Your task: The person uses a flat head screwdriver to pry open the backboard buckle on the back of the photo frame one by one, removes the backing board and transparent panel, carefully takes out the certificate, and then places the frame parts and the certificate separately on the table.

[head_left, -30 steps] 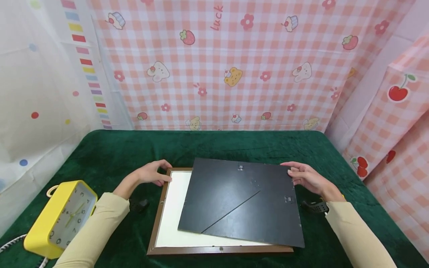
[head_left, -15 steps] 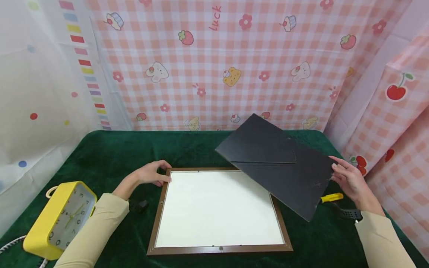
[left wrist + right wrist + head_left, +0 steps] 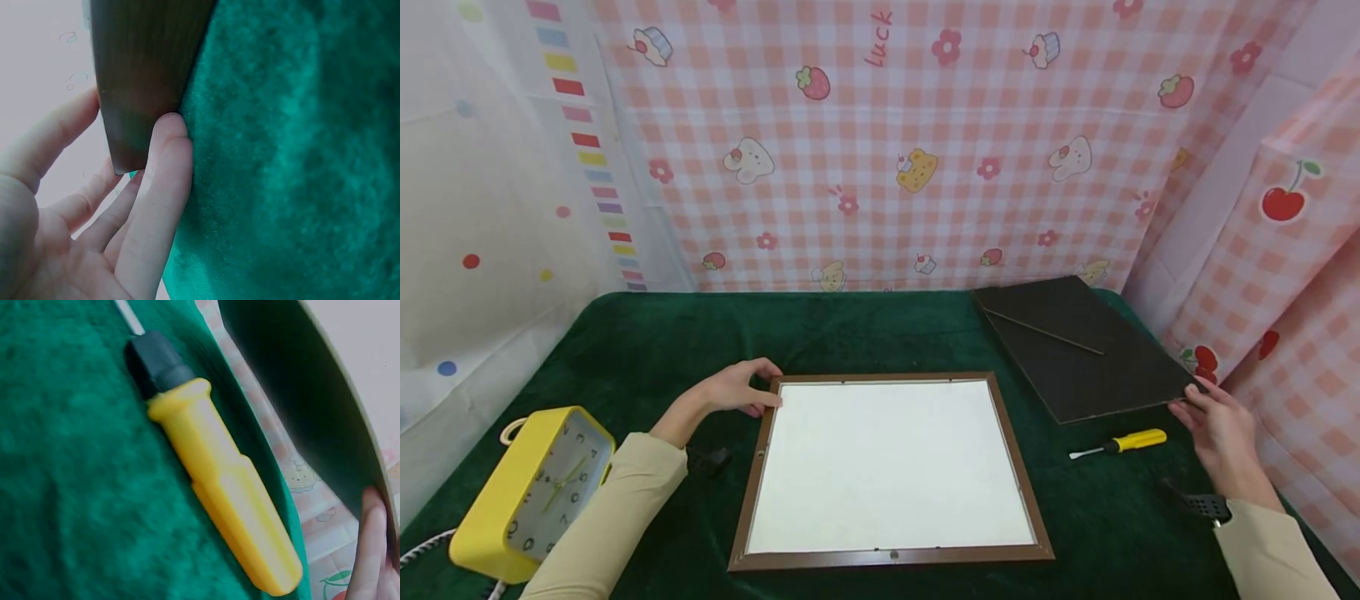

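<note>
A picture frame [image 3: 891, 557] with a brown border lies face down at the middle front, a white sheet [image 3: 887, 467] filling its inside. My left hand [image 3: 736, 388] grips its far left corner; the left wrist view has the thumb and a finger on either side of the brown border [image 3: 147, 81]. Off to the right, my right hand [image 3: 1221, 429] pinches the near right corner of a black backing board [image 3: 1067, 350], which carries a thin slanting strip. The board is tilted in the right wrist view, its edge over the cloth.
A screwdriver [image 3: 1138, 440] with a yellow handle lies on the green cloth [image 3: 820, 329], between frame and right hand. A yellow alarm clock [image 3: 490, 500] with cords stands by the left forearm. Checked curtain [image 3: 880, 200] hangs behind the table and at the right.
My right hand has lifted the backing board off the frame and carried it to the far right, turning it on the way. The white sheet and screwdriver now show. My left hand stays put.
</note>
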### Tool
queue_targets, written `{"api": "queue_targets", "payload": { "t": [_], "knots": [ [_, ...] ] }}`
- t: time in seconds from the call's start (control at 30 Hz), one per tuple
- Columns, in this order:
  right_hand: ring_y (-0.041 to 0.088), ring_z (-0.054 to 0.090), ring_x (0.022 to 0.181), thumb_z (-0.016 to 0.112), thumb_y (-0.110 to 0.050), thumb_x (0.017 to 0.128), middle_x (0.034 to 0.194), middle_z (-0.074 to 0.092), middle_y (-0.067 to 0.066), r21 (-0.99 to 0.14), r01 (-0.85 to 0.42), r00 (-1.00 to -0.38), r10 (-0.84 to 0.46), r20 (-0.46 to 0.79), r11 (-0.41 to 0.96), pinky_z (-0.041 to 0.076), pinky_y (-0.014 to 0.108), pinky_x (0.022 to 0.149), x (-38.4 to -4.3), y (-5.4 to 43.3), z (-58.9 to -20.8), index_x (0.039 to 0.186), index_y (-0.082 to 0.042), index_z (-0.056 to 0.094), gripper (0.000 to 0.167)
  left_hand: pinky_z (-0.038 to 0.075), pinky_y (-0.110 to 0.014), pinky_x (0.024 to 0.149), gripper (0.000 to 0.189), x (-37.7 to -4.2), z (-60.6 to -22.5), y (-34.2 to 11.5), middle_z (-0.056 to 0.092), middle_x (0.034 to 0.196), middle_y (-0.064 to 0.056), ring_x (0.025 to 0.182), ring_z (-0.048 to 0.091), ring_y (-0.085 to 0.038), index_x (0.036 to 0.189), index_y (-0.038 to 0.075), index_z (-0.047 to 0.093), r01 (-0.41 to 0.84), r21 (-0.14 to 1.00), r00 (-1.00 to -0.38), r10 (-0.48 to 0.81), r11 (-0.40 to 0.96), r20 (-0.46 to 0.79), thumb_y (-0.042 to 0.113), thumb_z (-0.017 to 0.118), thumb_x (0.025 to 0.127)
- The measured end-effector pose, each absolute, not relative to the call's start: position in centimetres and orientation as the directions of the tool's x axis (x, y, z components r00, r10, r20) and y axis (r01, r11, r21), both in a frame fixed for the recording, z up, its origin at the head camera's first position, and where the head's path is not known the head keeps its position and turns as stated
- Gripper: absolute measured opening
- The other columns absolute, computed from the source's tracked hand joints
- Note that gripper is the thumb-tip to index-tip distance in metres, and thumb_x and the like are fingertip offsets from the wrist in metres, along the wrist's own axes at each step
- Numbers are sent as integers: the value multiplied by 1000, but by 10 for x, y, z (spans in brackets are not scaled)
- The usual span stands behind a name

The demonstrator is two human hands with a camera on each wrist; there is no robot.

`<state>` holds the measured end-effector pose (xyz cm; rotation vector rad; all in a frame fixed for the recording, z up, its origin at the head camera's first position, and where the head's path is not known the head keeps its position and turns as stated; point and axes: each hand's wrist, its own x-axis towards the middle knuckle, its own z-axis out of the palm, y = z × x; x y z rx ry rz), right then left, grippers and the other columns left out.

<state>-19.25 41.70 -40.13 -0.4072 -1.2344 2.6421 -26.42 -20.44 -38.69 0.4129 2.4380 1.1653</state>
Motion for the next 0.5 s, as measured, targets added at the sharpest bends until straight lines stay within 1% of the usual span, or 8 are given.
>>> {"api": "queue_targets", "payload": {
  "t": [0.07, 0.1, 0.2, 0.27, 0.37, 0.43, 0.5],
  "knots": [
    [19, 62, 69, 60, 0, 81, 87, 59, 2, -763, -49, -928, 312, -205, -644, 51, 31, 63, -193, 416, -404, 96, -10, 59, 18, 50, -35, 66, 53, -263, -386, -204, 39, 112, -22, 73, 56, -23, 119, -5, 39, 85, 791, -876, 424, 605, -230, 21, 65, 81],
    [19, 61, 71, 61, 0, 81, 91, 56, 1, -759, -36, -922, 315, -226, -650, 50, 30, 65, -193, 417, -406, 101, -11, 57, 24, 50, -36, 66, 53, -263, -386, -205, 39, 113, -22, 73, 56, -23, 120, -5, 39, 84, 792, -876, 424, 605, -231, 21, 65, 81],
    [18, 61, 75, 62, -1, 80, 95, 52, -1, -748, 12, -906, 310, -289, -664, 50, 30, 68, -194, 420, -411, 104, -14, 55, 28, 50, -36, 67, 53, -263, -386, -205, 39, 113, -22, 73, 56, -23, 120, -5, 39, 81, 792, -875, 423, 605, -234, 21, 65, 81],
    [18, 61, 75, 62, -1, 80, 93, 53, -1, -740, 37, -907, 288, -306, -672, 50, 31, 69, -195, 422, -414, 101, -14, 56, 25, 50, -35, 67, 53, -263, -387, -205, 39, 113, -22, 73, 56, -23, 120, -5, 39, 80, 790, -875, 422, 608, -236, 21, 65, 81],
    [19, 62, 72, 60, 1, 81, 85, 58, 0, -742, 72, -916, 251, -314, -666, 50, 30, 67, -198, 428, -417, 94, -13, 56, 20, 50, -35, 67, 54, -264, -388, -206, 38, 113, -22, 74, 57, -23, 120, -5, 38, 82, 789, -873, 426, 609, -237, 21, 65, 81],
    [19, 62, 70, 61, 1, 80, 80, 60, 0, -763, 104, -921, 227, -316, -638, 50, 30, 67, -200, 430, -418, 98, -14, 53, 24, 50, -35, 67, 54, -265, -389, -207, 38, 113, -22, 74, 57, -23, 120, -4, 39, 79, 789, -876, 421, 609, -238, 22, 66, 80],
    [17, 62, 68, 65, -1, 77, 76, 59, 0, -807, 137, -917, 234, -322, -574, 50, 29, 65, -201, 433, -418, 99, -14, 51, 29, 50, -34, 67, 55, -266, -390, -207, 39, 113, -21, 74, 57, -22, 120, -4, 39, 78, 786, -877, 418, 614, -239, 23, 66, 80]
  ]
}}
